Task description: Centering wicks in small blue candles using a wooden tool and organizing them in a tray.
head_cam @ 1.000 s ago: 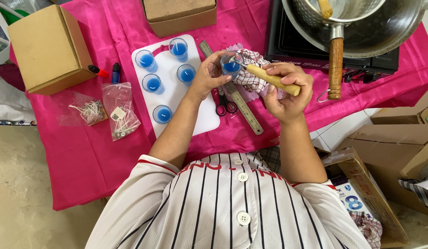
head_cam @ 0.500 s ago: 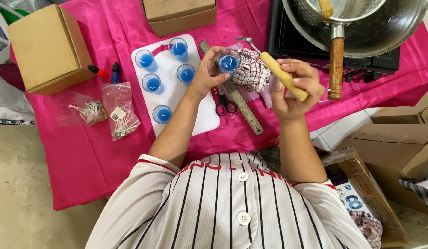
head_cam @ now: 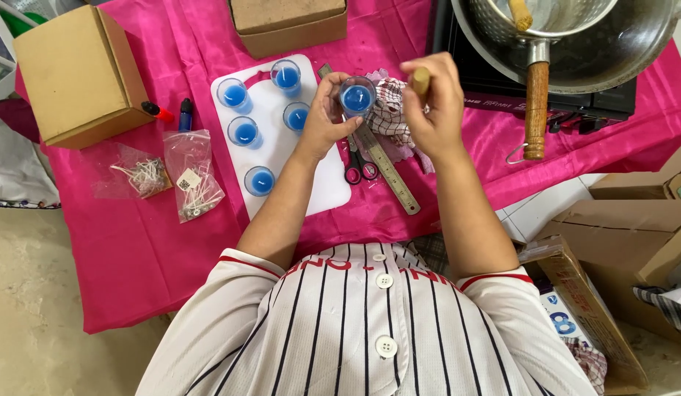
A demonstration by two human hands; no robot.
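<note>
My left hand (head_cam: 323,117) holds a small clear glass of blue wax (head_cam: 356,97) above the pink tablecloth (head_cam: 171,249). My right hand (head_cam: 436,103) grips a wooden-handled tool (head_cam: 421,78) just right of that glass; the tool's working end is hidden behind my fingers. Under both hands lies a checked cloth (head_cam: 388,117). On the white board (head_cam: 311,183) to the left stand several more glasses of blue wax (head_cam: 245,132).
Scissors (head_cam: 353,165) and a metal ruler (head_cam: 388,172) lie by the board. Two bags of wicks (head_cam: 193,183) and two cardboard boxes (head_cam: 80,73) sit left and top. A steel pot with a wooden handle (head_cam: 537,110) rests on a black stove (head_cam: 502,88).
My right hand has drawn the wooden-handled tool out of the glass and turned it upright. My left hand has lifted the glass slightly toward the middle.
</note>
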